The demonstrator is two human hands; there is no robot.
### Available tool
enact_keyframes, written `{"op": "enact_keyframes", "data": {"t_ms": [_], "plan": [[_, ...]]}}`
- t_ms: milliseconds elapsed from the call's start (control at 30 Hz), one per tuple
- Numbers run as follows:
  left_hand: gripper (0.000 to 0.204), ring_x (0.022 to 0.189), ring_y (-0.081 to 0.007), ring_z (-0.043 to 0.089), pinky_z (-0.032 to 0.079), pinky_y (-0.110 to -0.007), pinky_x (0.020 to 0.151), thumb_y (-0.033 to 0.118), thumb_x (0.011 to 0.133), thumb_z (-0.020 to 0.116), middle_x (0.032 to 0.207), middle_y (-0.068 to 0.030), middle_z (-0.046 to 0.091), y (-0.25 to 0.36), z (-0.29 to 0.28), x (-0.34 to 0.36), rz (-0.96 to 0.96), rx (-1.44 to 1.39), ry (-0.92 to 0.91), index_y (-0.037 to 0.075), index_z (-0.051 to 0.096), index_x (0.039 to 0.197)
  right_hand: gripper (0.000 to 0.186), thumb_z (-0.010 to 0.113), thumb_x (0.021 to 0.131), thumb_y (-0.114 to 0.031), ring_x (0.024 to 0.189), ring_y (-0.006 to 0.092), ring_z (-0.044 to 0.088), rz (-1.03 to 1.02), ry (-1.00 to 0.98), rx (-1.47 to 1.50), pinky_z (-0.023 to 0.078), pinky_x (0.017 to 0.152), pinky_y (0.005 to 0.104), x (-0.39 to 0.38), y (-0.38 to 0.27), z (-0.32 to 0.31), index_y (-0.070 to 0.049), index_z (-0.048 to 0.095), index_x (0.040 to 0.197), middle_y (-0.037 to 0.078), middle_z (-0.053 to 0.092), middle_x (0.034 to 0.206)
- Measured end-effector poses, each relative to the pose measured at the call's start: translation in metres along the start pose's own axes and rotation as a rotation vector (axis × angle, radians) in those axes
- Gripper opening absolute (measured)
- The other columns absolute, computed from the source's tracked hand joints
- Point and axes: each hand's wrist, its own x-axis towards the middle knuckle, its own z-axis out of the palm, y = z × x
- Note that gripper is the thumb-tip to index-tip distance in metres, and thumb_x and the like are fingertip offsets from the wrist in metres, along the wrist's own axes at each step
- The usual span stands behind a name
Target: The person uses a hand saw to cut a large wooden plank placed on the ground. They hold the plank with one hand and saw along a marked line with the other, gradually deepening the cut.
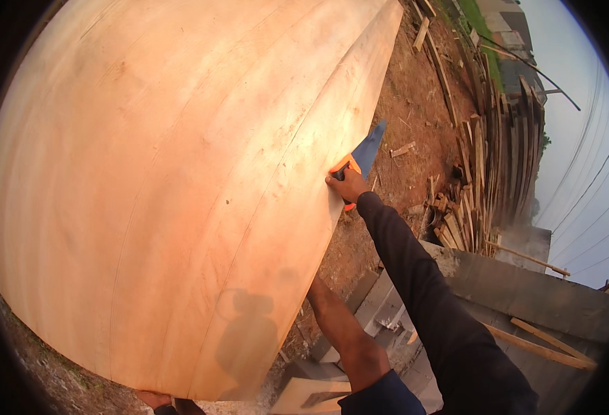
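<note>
A large sheet of plywood (180,173) fills the left and middle of the head view, lit warm and marked with long faint lines. My right hand (349,185) is closed round the orange and black handle of a handsaw at the sheet's right edge. The saw's blue blade (369,146) points away from me, partly beyond that edge. At the bottom, my left hand (153,398) shows only in part against the near edge of the sheet; its fingers are hidden.
My bare leg (346,325) is bent beside the sheet's right edge. Reddish soil (408,111) with wood scraps lies to the right. Stacked boards (512,152) stand farther right. Grey blocks and a low wall (526,290) with loose wooden strips (553,346) lie at lower right.
</note>
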Motion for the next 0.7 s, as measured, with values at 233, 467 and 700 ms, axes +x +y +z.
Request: {"op": "enact_keyframes", "data": {"t_ms": [233, 467, 700], "plan": [[0.059, 0.119, -0.0335, 0.061, 0.057, -0.049, 0.094, 0.046, 0.102, 0.041, 0.137, -0.0161, 0.057, -0.008, 0.036, -0.023, 0.074, 0.051, 0.092, 0.003, 0.047, 0.141, 0.065, 0.07, 0.087, -0.057, 0.09, 0.0358, 0.069, 0.016, -0.05, -0.091, 0.053, 0.079, 0.0441, 0.004, -0.003, -0.008, 0.007, 0.064, 0.099, 0.024, 0.07, 0.096], [0.058, 0.121, -0.0334, 0.059, 0.052, -0.05, 0.099, 0.045, 0.102, 0.044, 0.138, -0.0156, 0.056, -0.041, 0.023, -0.003, 0.056, -0.087, 0.026, 0.002, 0.048, 0.14, 0.068, 0.068, 0.087, -0.059, 0.087, 0.0356, 0.069, -0.021, 0.008, -0.181, 0.052, 0.077, 0.0443, 0.014, 0.011, 0.0, 0.007, 0.064, 0.097, 0.024, 0.069, 0.095], [0.059, 0.123, -0.0322, 0.058, 0.05, -0.049, 0.102, 0.047, 0.103, 0.045, 0.142, -0.0154, 0.053, -0.094, 0.051, 0.0, -0.016, -0.188, -0.054, 0.003, 0.044, 0.143, 0.068, 0.07, 0.085, -0.061, 0.076, 0.0318, 0.066, -0.111, 0.089, -0.257, 0.049, 0.068, 0.0446, 0.032, 0.023, -0.005, 0.008, 0.064, 0.087, 0.021, 0.066, 0.081]]}}
